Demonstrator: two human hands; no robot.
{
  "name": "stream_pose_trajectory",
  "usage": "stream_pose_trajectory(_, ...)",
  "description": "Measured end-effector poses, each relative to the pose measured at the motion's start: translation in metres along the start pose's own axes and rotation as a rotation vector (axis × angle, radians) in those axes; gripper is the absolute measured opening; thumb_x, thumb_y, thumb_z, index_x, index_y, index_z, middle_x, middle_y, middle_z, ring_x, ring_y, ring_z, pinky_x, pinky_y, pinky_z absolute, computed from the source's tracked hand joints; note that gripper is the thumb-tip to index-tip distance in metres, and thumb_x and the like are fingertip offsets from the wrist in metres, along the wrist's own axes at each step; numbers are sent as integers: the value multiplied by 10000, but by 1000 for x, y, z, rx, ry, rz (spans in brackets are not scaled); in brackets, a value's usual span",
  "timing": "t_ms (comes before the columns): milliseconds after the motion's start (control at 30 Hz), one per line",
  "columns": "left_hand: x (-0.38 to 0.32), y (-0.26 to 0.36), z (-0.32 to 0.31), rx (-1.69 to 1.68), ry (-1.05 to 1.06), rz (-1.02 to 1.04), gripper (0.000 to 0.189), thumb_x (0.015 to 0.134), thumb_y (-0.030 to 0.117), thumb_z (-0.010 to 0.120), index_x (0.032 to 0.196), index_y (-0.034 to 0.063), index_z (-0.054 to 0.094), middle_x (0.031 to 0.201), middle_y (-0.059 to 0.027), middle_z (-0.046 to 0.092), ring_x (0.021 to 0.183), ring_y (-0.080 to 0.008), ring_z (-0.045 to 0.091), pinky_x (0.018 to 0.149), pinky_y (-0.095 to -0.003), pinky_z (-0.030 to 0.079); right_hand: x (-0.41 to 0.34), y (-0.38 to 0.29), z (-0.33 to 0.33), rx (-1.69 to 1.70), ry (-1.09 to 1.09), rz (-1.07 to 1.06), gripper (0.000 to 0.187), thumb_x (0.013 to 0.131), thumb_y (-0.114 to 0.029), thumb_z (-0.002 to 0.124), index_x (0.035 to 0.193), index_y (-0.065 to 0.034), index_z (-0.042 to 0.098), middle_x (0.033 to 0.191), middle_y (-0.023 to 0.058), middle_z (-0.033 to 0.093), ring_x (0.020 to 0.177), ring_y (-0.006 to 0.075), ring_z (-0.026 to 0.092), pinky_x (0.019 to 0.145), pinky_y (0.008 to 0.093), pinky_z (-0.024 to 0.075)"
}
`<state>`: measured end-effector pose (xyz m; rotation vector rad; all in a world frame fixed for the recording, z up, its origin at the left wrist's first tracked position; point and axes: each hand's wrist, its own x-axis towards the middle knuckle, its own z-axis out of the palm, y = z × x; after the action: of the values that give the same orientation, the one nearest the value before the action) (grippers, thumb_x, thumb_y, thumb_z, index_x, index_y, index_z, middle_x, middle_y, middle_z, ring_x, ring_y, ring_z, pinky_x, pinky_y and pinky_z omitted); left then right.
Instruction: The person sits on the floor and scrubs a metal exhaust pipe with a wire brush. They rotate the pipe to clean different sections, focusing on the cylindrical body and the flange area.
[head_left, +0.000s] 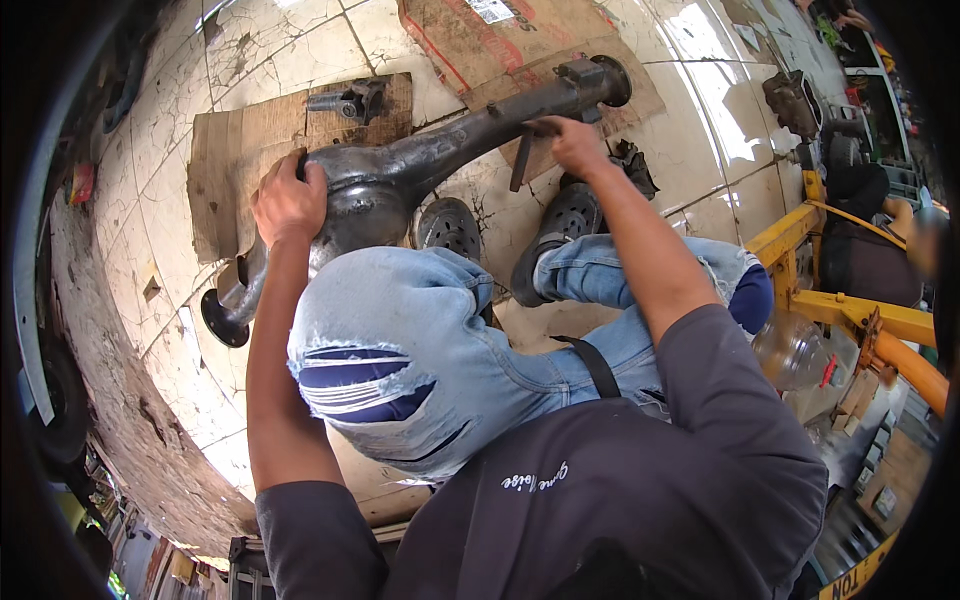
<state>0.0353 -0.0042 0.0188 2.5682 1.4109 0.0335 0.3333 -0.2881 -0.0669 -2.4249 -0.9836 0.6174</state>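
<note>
A dark metal axle housing (442, 146) of a vehicle lies slantwise across cardboard and floor tiles, with a round flange at each end. My left hand (291, 196) rests on the rim of its wide central part, fingers curled over the edge. Near the far-right end, my right hand (570, 144) is at the tube, with a flat dark strip (520, 161) hanging just below its fingertips; whether the fingers grip this strip is not clear. Behind the housing, a metal yoke-like joint part (349, 103) sits on a flattened cardboard piece (225, 161).
Another flattened cardboard box (517, 45) lies at the back. A crumpled black item (634, 169) is beside my shoe. On the right stand a yellow metal frame (795, 232) and a clear plastic container (791, 349); a person sits beyond the frame.
</note>
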Motion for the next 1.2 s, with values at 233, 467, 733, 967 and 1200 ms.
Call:
stream_pose_trajectory(233,0,-4,-1,14,-9,-17,458,906,391,471,1275,171,630,1303,-73,619,1241,-269,532,1097,-410,327,-6,39,-4,-374,93,347,464,874,-195,584,1336,-166,561,1273,206,595,1179,367,574,998,440,461)
stream_pose_trajectory(467,-1,-3,3,19,37,4,429,905,356,479,1250,161,646,1280,-72,633,1230,-265,541,1089,-406,336,5,11,90,7,37,515,636,824,-310,689,1363,-78,444,1317,255,548,1197,429,544,988,491,452)
stream_pose_trajectory(733,-9,-4,-4,-12,20,-6,416,905,344,481,1233,158,657,1268,-67,641,1207,-262,557,1073,-403,354,-9,-21,95,127,-45,778,747,830,-222,626,1455,-10,275,1280,264,587,1196,385,573,1007,445,453)
stream_pose_trajectory(967,-4,0,-5,-10,8,8,432,909,370,471,1247,168,648,1284,-70,632,1218,-259,548,1065,-401,358,-44,43,67,0,-470,579,490,783,-243,630,1134,99,632,1172,310,629,1135,415,608,926,431,489)
stream_pose_trajectory(1200,1,10,-1,-24,8,12,460,900,401,458,1253,172,644,1268,-103,637,1189,-267,574,1056,-407,367,-51,34,-16,-168,-261,436,488,785,-218,527,1178,51,636,1195,261,642,1128,380,621,940,397,497)
